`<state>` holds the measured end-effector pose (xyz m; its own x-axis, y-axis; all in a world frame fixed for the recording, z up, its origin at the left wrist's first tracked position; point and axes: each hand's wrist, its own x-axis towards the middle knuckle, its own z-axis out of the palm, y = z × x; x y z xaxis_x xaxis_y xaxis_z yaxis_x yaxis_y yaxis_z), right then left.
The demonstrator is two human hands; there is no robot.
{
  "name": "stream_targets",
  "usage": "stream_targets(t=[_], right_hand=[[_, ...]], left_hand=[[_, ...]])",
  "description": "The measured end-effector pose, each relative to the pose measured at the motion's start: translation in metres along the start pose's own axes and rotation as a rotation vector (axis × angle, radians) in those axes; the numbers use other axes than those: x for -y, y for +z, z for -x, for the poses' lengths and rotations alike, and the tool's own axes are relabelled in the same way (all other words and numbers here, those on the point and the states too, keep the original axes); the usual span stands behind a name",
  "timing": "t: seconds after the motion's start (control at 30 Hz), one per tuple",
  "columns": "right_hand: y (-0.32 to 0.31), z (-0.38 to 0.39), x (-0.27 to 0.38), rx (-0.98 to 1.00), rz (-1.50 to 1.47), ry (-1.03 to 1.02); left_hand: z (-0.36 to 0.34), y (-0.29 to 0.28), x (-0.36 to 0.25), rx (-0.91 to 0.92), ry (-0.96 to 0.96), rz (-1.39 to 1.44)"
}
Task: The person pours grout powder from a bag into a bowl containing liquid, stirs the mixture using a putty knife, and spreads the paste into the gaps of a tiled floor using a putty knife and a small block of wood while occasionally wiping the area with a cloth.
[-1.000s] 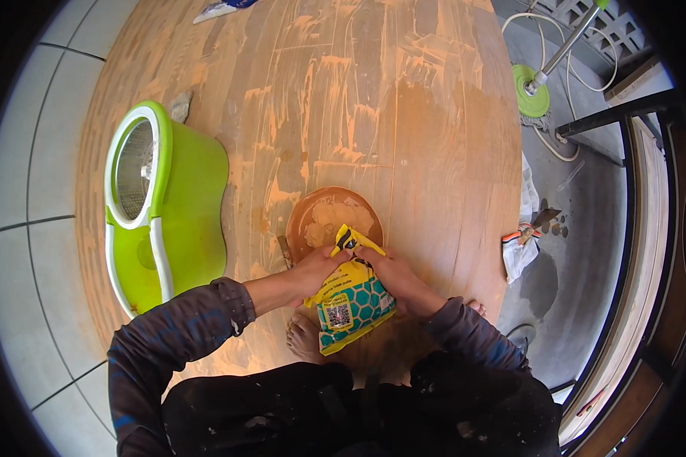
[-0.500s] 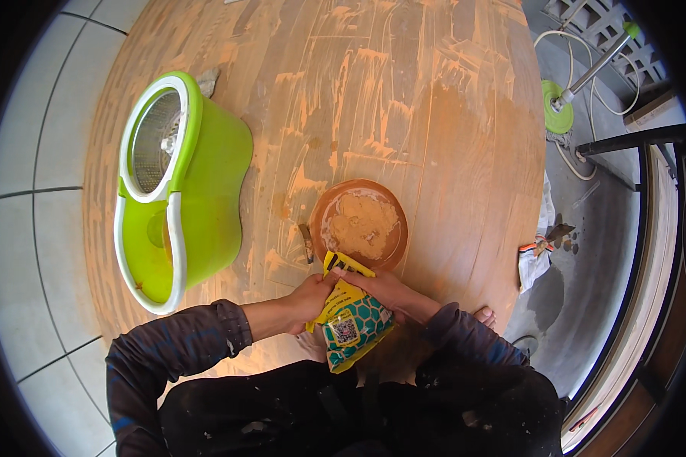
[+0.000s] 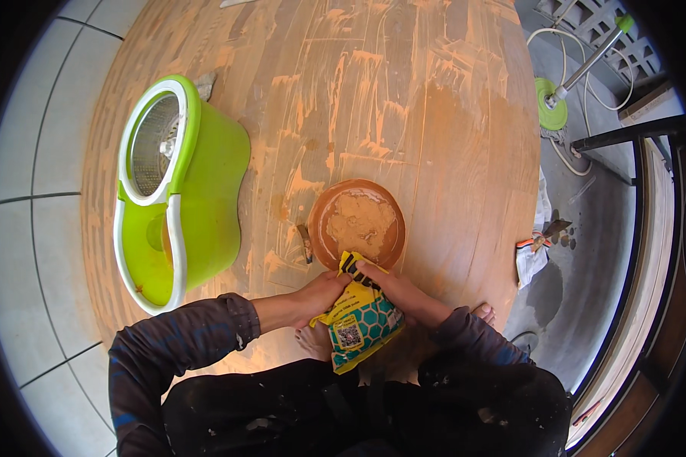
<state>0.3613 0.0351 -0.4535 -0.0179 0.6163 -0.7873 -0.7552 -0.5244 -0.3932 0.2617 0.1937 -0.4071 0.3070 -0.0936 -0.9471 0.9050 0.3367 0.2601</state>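
Two bare hands grip one yellow-and-teal plastic packet [image 3: 362, 324], just near of a round brown dish [image 3: 318, 222].
From my remote seat I see the left hand [image 3: 318, 297] closed on the packet's left edge and the right hand [image 3: 402, 294] closed on its right, thumb laid toward the far end. That end overlaps the dish's near rim (whether they touch, I can't tell). Tan putty-like material [image 3: 360, 221] covers the dish's middle. Left of it, a dark narrow stick [image 3: 305, 242] lies on the smeared wooden floor [image 3: 465, 190]; farther left stands a lime-green spin-mop bucket [image 3: 219, 175].
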Motion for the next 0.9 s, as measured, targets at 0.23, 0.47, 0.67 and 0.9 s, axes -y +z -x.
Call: stream_targets(t=[0.23,0.47,0.67,0.9], right_hand=[[0.002,0.031,0.011,-0.087,-0.071,0.124],[-0.003,0.019,0.002,-0.177,-0.085,0.035],[-0.011,0.017,0.010,-0.180,-0.046,-0.016],[-0.011,0.004,0.013,-0.200,-0.078,-0.118]], left_hand=[[-0.013,0.003,-0.003,0.072,-0.107,0.154],[-0.022,0.015,-0.010,0.042,-0.043,0.029],[-0.033,0.020,-0.027,0.070,0.042,-0.055],[-0.043,0.014,-0.034,-0.004,0.140,-0.047]])
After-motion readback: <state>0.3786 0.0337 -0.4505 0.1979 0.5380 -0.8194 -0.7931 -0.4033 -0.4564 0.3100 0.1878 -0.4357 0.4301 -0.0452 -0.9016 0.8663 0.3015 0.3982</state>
